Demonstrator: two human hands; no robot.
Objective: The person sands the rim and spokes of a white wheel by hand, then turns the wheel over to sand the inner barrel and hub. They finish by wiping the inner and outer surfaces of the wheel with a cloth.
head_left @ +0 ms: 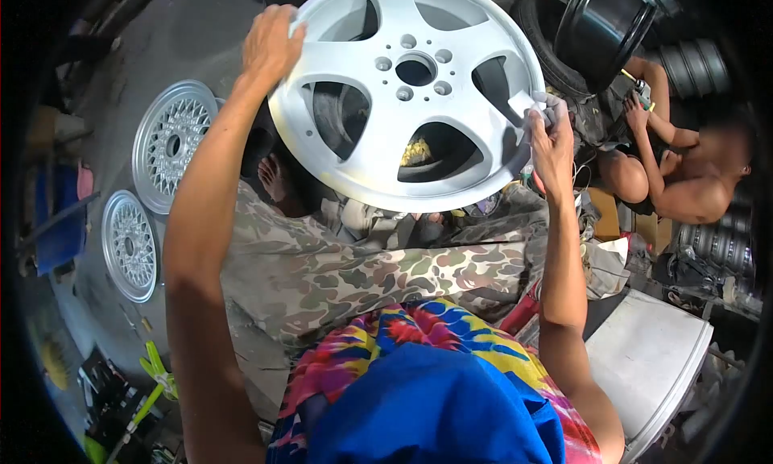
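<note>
A large white five-spoke wheel rim point(378, 101) is tilted up in front of me, over my legs in camouflage trousers point(386, 275). My left hand point(274, 45) is at the rim's upper left edge, its fingers closed over a small pale piece that is hard to make out. At the rim's right edge, my right hand point(552, 138) pinches a folded white piece of sheet point(523, 104) between thumb and fingers. Through the spoke openings a dark tire and a yellowish lump show behind the rim.
Two silver mesh wheels point(143, 154) point(129, 245) lie on the floor at the left. Another person point(672, 170) crouches at the right, holding a small tool. Black wheels and a tire point(541, 49) stand at the upper right. A white box-like surface point(644, 359) is at the lower right.
</note>
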